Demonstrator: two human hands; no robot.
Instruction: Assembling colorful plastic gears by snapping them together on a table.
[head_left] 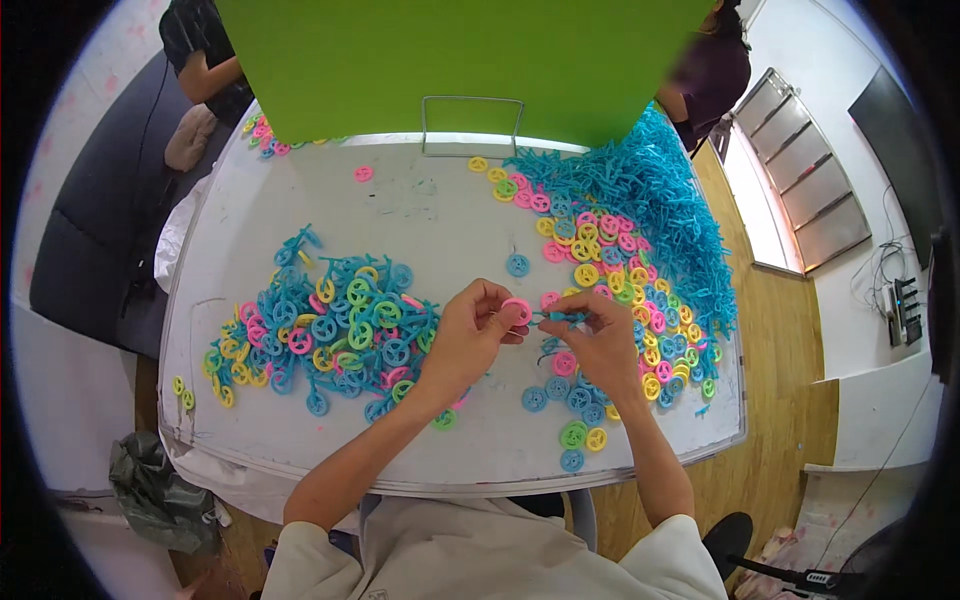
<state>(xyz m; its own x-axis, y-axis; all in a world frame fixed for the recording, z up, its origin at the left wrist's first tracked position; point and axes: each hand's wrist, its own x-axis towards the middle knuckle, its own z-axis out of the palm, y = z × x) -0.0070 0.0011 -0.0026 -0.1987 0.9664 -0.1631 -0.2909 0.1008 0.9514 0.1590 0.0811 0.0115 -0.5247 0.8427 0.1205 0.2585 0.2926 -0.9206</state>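
Between the thumb and fingers of my left hand (473, 338) is a small pink plastic wheel (517, 311). My right hand (598, 340) pinches a blue plastic stem piece (560, 317), its thin end pointing left at the wheel. The two parts meet or nearly meet; I cannot tell whether they are joined. Left of my left hand lies a heap of coloured wheels with blue stems on them (330, 325). Around my right hand are loose wheels in pink, yellow, green and blue (585, 275). Several blue wheels (578, 399) lie just below that hand.
A large pile of blue stem pieces (650, 190) covers the table's far right. The white table (440, 235) ends at a green board (460, 70) with a wire handle. Two people sit or stand beyond it. A single blue wheel (517, 265) lies ahead of my hands.
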